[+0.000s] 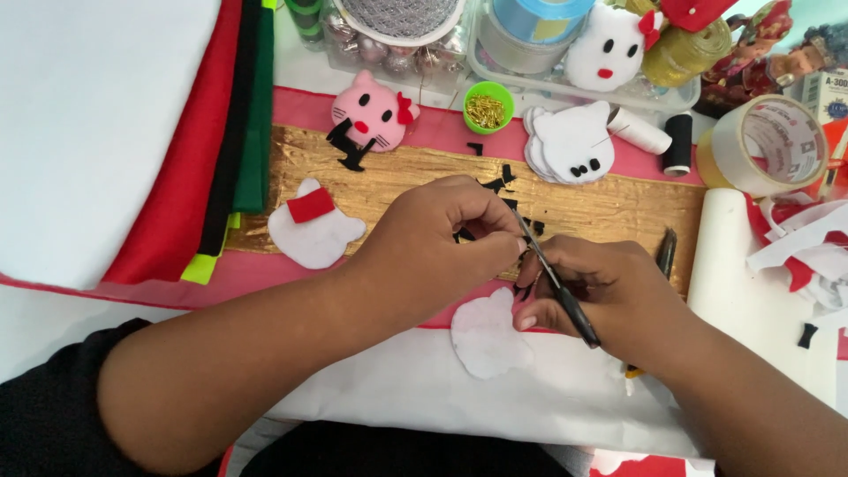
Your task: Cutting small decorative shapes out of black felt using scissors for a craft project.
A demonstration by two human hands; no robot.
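Over the gold foil strip (609,208) that runs across the counter (760,291), the left hand (446,234) is curled shut, its fingertips pinching a small scrap of black felt (466,236) at the strip's near edge. The right hand (601,296) is closed around a pair of black-handled scissors (556,283), whose thin blades point up toward the left fingertips and meet them just above the strip's lower border. A plain white felt cat shape (486,336) lies just below the strip, between the 2 wrists. On the strip's left end rests another white cat shape with a red bow (314,230); above the strip sit a pink cat face (371,113), a green cup of gold pins (488,108) and a stack of white cat faces (570,143). A roll of tape (768,146) stands beyond the strip's right end.
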